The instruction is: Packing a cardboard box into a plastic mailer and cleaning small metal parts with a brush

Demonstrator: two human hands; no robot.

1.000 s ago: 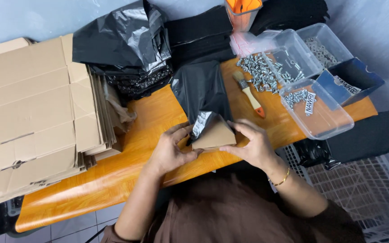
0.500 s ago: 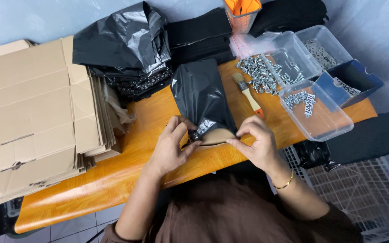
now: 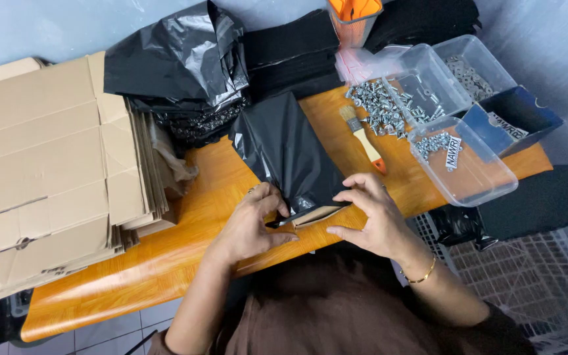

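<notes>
A glossy black plastic bag (image 3: 284,148) lies lengthwise on the orange table (image 3: 133,279), its open mouth toward me. A flat brown cardboard piece (image 3: 315,215) sits almost wholly inside that mouth, only its near edge showing. My left hand (image 3: 251,227) pinches the left side of the bag's mouth. My right hand (image 3: 369,220) grips the right side of the mouth and the cardboard's corner, with a gold bangle on the wrist.
A stack of flattened cardboard boxes (image 3: 41,171) fills the left. Crumpled black bags (image 3: 179,62) lie behind. A paintbrush (image 3: 363,139), loose metal screws (image 3: 379,108), clear plastic tubs (image 3: 461,161) and a blue box (image 3: 514,118) sit at right. A wire rack (image 3: 527,276) stands below right.
The brown cardboard piece has slid further into the black bag; a second ago much of it stuck out. Both hands have closed in on the bag's mouth.
</notes>
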